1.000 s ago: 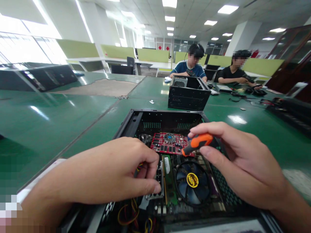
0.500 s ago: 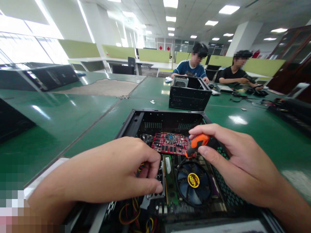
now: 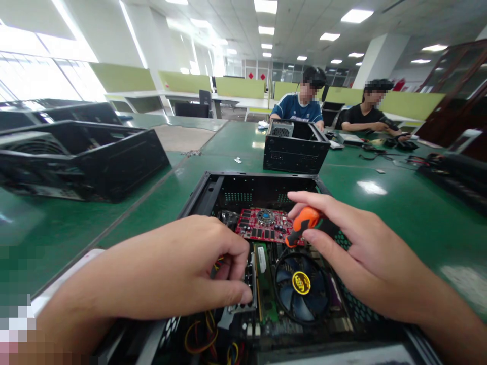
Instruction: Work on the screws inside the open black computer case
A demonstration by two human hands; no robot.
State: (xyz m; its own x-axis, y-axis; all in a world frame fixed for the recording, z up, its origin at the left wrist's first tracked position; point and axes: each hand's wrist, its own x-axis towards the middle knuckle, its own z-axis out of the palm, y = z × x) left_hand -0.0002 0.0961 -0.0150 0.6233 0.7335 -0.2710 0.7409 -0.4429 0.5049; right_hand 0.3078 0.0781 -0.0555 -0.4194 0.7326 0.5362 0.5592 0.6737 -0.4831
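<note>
My right hand [image 3: 353, 253] holds an orange and black screwdriver [image 3: 306, 221] between thumb and fingers. The tool slants, with its tip pointing down near the lower edge of the red graphics card [image 3: 262, 223]; the tip itself is hard to make out. My left hand [image 3: 198, 268] is closed, its fingers curled and its thumb on a silver perforated metal bracket [image 3: 243, 305], left of the green memory module [image 3: 263, 284]. A round black cooling fan [image 3: 302, 286] with a yellow label lies below the screwdriver. All this sits inside the open black computer case [image 3: 266, 182].
Another open computer case [image 3: 122, 162] is at the left on the green table [image 3: 213, 157]. A third case [image 3: 294, 152] stands ahead, near a person in blue [image 3: 294, 106]. A person in black [image 3: 365, 116] sits further right. Coloured cables [image 3: 205, 334] lie inside the near case.
A computer case has come into view on the left part of the table. My right hand with the screwdriver has shifted slightly left. My left hand stays in place.
</note>
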